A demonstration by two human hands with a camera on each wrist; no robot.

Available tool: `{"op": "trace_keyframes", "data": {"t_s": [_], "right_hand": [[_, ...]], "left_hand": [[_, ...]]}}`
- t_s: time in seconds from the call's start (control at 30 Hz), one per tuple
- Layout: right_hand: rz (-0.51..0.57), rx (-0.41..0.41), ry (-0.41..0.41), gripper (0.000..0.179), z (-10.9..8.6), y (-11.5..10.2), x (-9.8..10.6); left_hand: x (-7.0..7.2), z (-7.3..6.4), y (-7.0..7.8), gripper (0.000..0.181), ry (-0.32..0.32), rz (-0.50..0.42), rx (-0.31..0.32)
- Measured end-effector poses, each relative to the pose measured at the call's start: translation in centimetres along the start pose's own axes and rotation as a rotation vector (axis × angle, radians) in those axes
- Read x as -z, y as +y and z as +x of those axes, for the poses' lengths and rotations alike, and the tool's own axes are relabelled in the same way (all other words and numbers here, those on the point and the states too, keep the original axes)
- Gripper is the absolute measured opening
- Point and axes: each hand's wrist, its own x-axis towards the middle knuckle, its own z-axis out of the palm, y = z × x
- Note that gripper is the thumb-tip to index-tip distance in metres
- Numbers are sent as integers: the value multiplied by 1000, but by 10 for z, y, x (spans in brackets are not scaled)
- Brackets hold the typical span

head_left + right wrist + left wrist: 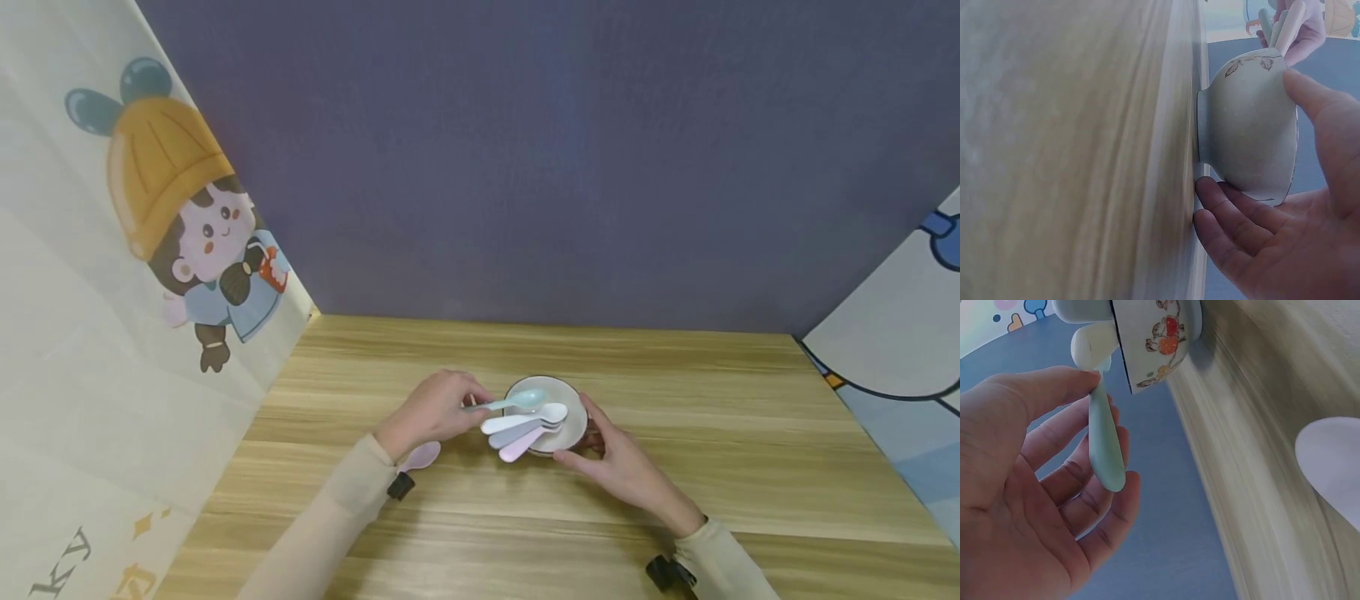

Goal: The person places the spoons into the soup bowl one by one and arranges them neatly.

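A white bowl [574,427] with a dark rim and a printed fruit pattern stands on the table. My left hand [442,406] is at its left side, thumb and fingers pinching the handle of a mint-green spoon [1107,447], whose head lies over the bowl. Beside that one, a white spoon [506,424], a greyish-lilac spoon [512,435] and a pink spoon [519,447] rest with heads in the bowl and handles over its left rim. My right hand [626,467] holds the bowl's right side, thumb at the rim and fingers around the lower wall.
Another pale purple spoon [422,455] lies on the wooden table [480,533], partly hidden under my left forearm. A dark blue-grey panel [555,167] rises behind the table. Printed panels stand at the left [67,317] and right [885,333].
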Motion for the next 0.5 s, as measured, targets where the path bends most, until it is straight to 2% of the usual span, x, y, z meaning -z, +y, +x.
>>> {"op": "trace_keyframes", "data": {"t_s": [0.3, 0.5], "right_hand": [[11, -6, -24, 112, 0, 0, 1], [-1, 3, -28, 111, -1, -1, 2]], "left_hand": [[0, 9, 11, 19, 2, 3, -46], [-3, 17, 16, 21, -26, 0, -42]]}}
